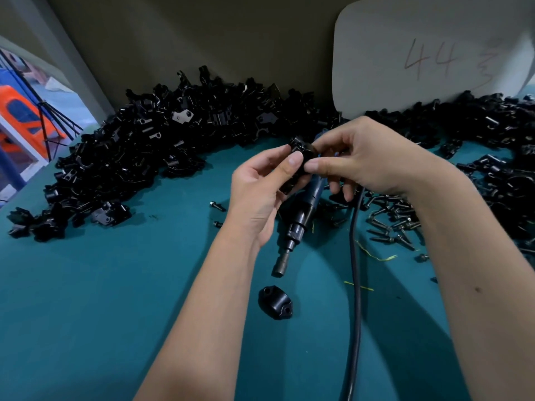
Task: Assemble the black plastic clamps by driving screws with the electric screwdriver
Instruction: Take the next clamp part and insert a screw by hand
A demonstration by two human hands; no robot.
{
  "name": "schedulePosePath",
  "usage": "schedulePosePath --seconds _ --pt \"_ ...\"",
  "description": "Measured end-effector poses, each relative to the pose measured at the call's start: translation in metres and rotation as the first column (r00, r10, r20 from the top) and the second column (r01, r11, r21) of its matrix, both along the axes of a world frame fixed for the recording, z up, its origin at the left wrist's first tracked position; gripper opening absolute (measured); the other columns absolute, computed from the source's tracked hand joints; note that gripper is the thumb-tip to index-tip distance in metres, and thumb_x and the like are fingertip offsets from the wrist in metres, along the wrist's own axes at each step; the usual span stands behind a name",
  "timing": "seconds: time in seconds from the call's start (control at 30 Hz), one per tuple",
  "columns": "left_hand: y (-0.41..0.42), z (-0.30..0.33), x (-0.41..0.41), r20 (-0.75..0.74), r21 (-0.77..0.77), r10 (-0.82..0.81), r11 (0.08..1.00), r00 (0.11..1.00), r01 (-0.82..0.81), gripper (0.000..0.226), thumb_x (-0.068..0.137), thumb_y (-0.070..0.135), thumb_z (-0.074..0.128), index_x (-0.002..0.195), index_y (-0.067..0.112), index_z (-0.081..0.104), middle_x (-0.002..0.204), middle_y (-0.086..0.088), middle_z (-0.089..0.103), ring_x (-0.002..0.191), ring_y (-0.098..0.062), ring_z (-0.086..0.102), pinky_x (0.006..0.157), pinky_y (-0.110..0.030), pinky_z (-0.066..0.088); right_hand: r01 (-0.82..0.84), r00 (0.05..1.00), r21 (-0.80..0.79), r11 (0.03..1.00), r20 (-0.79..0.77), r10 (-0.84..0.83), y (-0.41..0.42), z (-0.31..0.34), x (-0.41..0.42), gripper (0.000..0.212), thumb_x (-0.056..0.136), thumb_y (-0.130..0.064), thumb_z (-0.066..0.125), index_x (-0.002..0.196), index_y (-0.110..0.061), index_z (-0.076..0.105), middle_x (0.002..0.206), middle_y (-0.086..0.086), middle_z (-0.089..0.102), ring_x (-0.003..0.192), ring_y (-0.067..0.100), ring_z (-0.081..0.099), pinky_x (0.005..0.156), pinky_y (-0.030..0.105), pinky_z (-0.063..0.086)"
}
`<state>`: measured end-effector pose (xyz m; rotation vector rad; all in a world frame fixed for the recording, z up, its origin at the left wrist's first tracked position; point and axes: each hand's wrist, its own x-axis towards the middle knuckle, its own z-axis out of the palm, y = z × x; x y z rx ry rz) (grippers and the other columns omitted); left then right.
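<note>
At the far left, beyond the edge of the teal table (101, 299), an orange object (23, 117) shows through an opening. On the table a long heap of black clamp parts (139, 157) curves from the left edge along the back wall; the pieces are too many and too tangled to count. Just right of that heap, two loose screws (217, 206) lie apart on the bare surface near the left wrist. The left hand (257, 192) is raised above the table, its thumb and fingers curled round one black clamp (298, 157), with the thumb tip pressing on its near face. Below the hands, one electric screwdriver (298, 224) lies on the table with its bit end pointing toward the viewer, and one single clamp half (275, 303) with two visible holes rests just beyond the tip. The right hand (367, 160) meets the left at the clamp, its thumb and forefinger pinching the clamp's right side while the other fingers hang loosely curled. One black cable (355, 285) runs from under the right hand down toward the viewer. Right of it lies a scatter of screws (390, 221), too jumbled to count, and two yellow threads (376, 256). A second heap of clamp parts (492, 146) fills the right side, under a white board (419, 53) marked 44.
</note>
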<state>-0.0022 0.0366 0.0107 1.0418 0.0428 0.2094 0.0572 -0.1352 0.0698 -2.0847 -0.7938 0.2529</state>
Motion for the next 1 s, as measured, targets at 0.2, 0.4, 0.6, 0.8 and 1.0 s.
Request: schedulePosePath --seconds 0.2,0.4,0.6,0.8,1.0 --pt "0.001 0.004 0.0 -0.008 -0.042 0.018 0.999 1.0 -0.018 0.03 0.073 0.013 0.079 0.102 0.007 0.07 0.089 -0.002 0.076 0.079 -0.017 0.073 0.078 -0.03 0.063 0.027 1.0 -0.205 0.978 -0.011 -0.03 -0.017 0.011 0.004 0.02 0.078 -0.038 0.085 0.094 -0.029 0.077 0.071 -0.001 0.075 0.05 0.012 0.067 0.048 0.018 0.052" --pt "0.011 0.0 0.001 -0.086 -0.166 0.083 0.981 0.993 -0.096 0.007 0.087 0.005 0.076 0.091 0.01 0.075 0.084 -0.001 0.076 0.089 -0.027 0.069 0.072 -0.025 0.06 0.043 0.994 -0.591 0.806 0.103 0.022 -0.012 -0.008 0.005 0.026 0.082 -0.006 0.084 0.096 -0.026 0.076 0.085 -0.006 0.077 0.054 0.002 0.069 0.063 0.022 0.056" --pt "0.009 -0.001 0.001 -0.11 -0.175 0.08 0.98 0.991 -0.099 0.007 0.088 0.006 0.076 0.095 0.008 0.075 0.087 -0.003 0.074 0.087 -0.027 0.071 0.072 -0.026 0.06 0.156 0.965 -0.635 0.757 0.26 0.019 0.0 -0.023 -0.003 0.017 0.082 -0.009 0.082 0.093 -0.017 0.072 0.088 0.0 0.072 0.062 0.006 0.066 0.064 0.028 0.059" --pt "0.009 -0.003 -0.001 -0.113 -0.153 0.057 0.986 0.992 -0.074 0.006 0.086 0.01 0.079 0.091 0.011 0.077 0.085 0.0 0.075 0.081 -0.025 0.075 0.073 -0.026 0.06 0.246 0.945 -0.637 0.731 0.325 -0.036 0.002 -0.03 -0.019 0.026 0.076 -0.017 0.082 0.087 -0.015 0.059 0.077 0.001 0.061 0.076 0.026 0.066 0.072 0.041 0.06" --pt "0.01 -0.004 0.0 -0.122 -0.139 0.062 0.987 0.991 -0.078 0.012 0.086 0.011 0.079 0.097 0.01 0.075 0.086 -0.001 0.076 0.081 -0.024 0.076 0.073 -0.026 0.061 0.224 0.973 -0.636 0.738 0.186 -0.135 -0.003 -0.028 -0.019 0.007 0.089 -0.006 0.072 0.082 -0.006 0.069 0.059 0.007 0.072 0.047 0.013 0.07 0.061 0.032 0.064"
